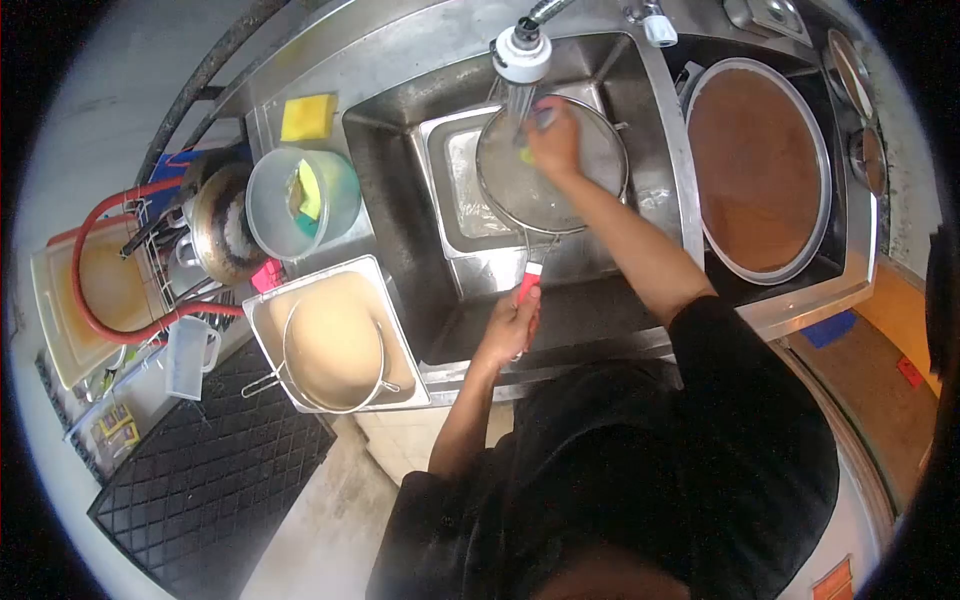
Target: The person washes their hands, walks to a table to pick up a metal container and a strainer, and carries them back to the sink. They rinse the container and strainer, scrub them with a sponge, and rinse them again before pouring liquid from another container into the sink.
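Note:
Over the sink (630, 300), a round mesh strainer (600, 165) is held by its red handle (529, 280) in my left hand (510, 325), whose fingers wrap round it. My right hand (556, 145) is closed against the mesh, slightly blurred. A bit of yellow-green sponge (526, 155) shows at its edge; the rest is hidden by the fingers. Water runs from the white tap head (522, 55) beside my right hand onto the strainer. Beneath the strainer, a rectangular metal pan (437, 180) lies in the basin.
A yellow sponge (308, 118) and a clear tub (270, 205) with scrubbers stand left of the sink. A second strainer (335, 345) rests in a metal tray (262, 318). At right sits a large round pan (826, 170) with brown contents. Pots and a red hose (90, 300) crowd the left.

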Demonstrator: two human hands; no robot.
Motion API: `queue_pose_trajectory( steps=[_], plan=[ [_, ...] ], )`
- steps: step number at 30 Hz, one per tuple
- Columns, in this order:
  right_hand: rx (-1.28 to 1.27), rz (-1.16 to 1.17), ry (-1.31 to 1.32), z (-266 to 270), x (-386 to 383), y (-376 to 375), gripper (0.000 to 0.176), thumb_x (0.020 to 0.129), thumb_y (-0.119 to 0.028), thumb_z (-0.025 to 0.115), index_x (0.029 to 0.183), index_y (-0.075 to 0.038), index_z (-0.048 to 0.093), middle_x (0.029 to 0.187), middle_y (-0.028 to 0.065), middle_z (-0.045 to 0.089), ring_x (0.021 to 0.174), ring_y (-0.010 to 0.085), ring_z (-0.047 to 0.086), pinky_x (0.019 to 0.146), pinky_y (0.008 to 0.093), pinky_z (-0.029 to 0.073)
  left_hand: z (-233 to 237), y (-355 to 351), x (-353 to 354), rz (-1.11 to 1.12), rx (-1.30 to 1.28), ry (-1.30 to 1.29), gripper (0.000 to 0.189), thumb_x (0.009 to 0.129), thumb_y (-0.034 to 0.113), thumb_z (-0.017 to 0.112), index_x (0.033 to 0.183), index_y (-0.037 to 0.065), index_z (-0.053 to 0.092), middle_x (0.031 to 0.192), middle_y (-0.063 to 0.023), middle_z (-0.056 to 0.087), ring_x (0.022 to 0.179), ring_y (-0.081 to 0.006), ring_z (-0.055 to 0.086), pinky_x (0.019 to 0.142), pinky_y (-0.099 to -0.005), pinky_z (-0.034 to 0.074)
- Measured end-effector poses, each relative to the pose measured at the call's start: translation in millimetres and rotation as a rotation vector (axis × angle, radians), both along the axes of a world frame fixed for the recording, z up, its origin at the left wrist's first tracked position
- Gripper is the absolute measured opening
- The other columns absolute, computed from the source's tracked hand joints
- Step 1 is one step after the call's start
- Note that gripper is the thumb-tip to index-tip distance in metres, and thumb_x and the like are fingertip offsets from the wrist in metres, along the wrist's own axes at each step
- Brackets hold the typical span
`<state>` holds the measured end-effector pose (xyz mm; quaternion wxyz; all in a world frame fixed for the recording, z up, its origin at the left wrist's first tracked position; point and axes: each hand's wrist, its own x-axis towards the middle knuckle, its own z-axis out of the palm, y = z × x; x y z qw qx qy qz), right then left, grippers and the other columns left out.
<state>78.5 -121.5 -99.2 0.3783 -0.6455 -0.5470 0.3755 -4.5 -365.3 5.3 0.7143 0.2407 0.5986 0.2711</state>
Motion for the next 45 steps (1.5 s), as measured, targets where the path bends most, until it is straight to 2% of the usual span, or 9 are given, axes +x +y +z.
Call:
queue_pose_trajectory(
  steps=[5, 12, 18, 24, 27, 29, 39, 41, 45],
  plan=[
    [-0.091, 0.891, 0.038, 27, 0, -31, 0.036, 0.073, -0.021, 0.075, 0.102, -0.004, 0.060, 0.103, 0.0162, 0.064, 0.101, 0.0346, 0.059, 0.089, 0.0404, 0.045, -7, 2, -8, 0.063, 0.019, 0.057, 0.042, 0.100, 0.041, 0.038, 0.074, 0.008, 0.041, 0.051, 0.0001, 0.039, 0.037, -0.0104, 0.037, 0.034, -0.0256, 0.032],
    [-0.147, -0.261, 0.122, -7, -13, 1, 0.037, 0.075, -0.022, 0.073, 0.107, -0.007, 0.063, 0.111, 0.0147, 0.064, 0.105, 0.0305, 0.059, 0.093, 0.0372, 0.044, -3, -9, -7, 0.031, 0.052, -0.024, 0.041, 0.099, 0.043, 0.038, 0.077, 0.009, 0.041, 0.051, -0.0003, 0.039, 0.036, -0.0101, 0.036, 0.033, -0.0249, 0.031],
    [-0.101, 0.788, 0.240, 46, -24, -31, 0.041, 0.075, -0.022, 0.072, 0.111, -0.006, 0.062, 0.109, 0.0149, 0.065, 0.106, 0.0294, 0.060, 0.092, 0.0377, 0.045, -8, -5, -2, 0.140, 0.130, 0.041, 0.036, 0.100, 0.038, 0.039, 0.081, 0.008, 0.042, 0.051, 0.0001, 0.038, 0.036, -0.0091, 0.036, 0.033, -0.0243, 0.032],
    [-0.312, -0.311, 0.290, 5, -31, 18, 0.038, 0.079, -0.028, 0.069, 0.110, -0.006, 0.064, 0.111, 0.0150, 0.065, 0.106, 0.0312, 0.059, 0.093, 0.0390, 0.044, 8, -5, 3, 0.042, 0.097, 0.120, 0.032, 0.101, 0.032, 0.039, 0.083, 0.006, 0.042, 0.048, 0.0001, 0.039, 0.035, -0.0094, 0.037, 0.034, -0.0248, 0.031],
    [-0.220, 0.022, 0.295, 26, -56, -21, 0.035, 0.079, -0.022, 0.071, 0.109, -0.005, 0.065, 0.107, 0.0123, 0.067, 0.105, 0.0231, 0.060, 0.094, 0.0349, 0.043, 3, 3, 4, 0.079, 0.157, 0.073, 0.030, 0.101, 0.031, 0.041, 0.084, 0.006, 0.042, 0.047, -0.0001, 0.039, 0.034, -0.0094, 0.037, 0.034, -0.0251, 0.031],
    [-0.189, 0.864, 0.051, 57, -37, -27, 0.034, 0.079, -0.022, 0.070, 0.109, -0.007, 0.065, 0.111, 0.0121, 0.065, 0.106, 0.0235, 0.060, 0.095, 0.0350, 0.043, -6, -3, -4, 0.150, 0.162, 0.105, 0.031, 0.100, 0.031, 0.042, 0.082, 0.006, 0.042, 0.048, 0.0001, 0.039, 0.035, -0.0094, 0.037, 0.034, -0.0252, 0.031],
    [0.543, 0.959, -0.866, 33, 29, 14, 0.030, 0.081, -0.012, 0.053, 0.108, -0.001, 0.061, 0.100, 0.0207, 0.065, 0.092, 0.0356, 0.063, 0.084, 0.0402, 0.051, -4, -24, -26, -0.079, 0.387, 0.695, 0.031, 0.094, 0.029, 0.052, 0.089, -0.001, 0.051, 0.059, -0.0254, 0.054, 0.056, -0.0476, 0.053, 0.050, -0.0501, 0.041],
    [-0.285, 0.981, -0.845, 39, 30, -4, 0.031, 0.081, -0.013, 0.054, 0.107, 0.004, 0.059, 0.104, 0.0252, 0.063, 0.096, 0.0363, 0.062, 0.086, 0.0410, 0.050, -10, -26, -23, -0.146, 0.323, 0.886, 0.029, 0.095, 0.025, 0.052, 0.085, -0.003, 0.052, 0.061, -0.0263, 0.055, 0.063, -0.0436, 0.059, 0.052, -0.0462, 0.043],
    [-0.466, 1.151, -0.594, 29, 27, -58, 0.039, 0.081, -0.022, 0.058, 0.114, 0.000, 0.060, 0.115, 0.0272, 0.057, 0.113, 0.0350, 0.054, 0.094, 0.0426, 0.044, -29, -20, -19, -0.080, 0.435, 0.919, 0.028, 0.094, 0.024, 0.052, 0.086, -0.003, 0.053, 0.066, -0.0280, 0.056, 0.069, -0.0459, 0.059, 0.055, -0.0485, 0.043]
  ],
)
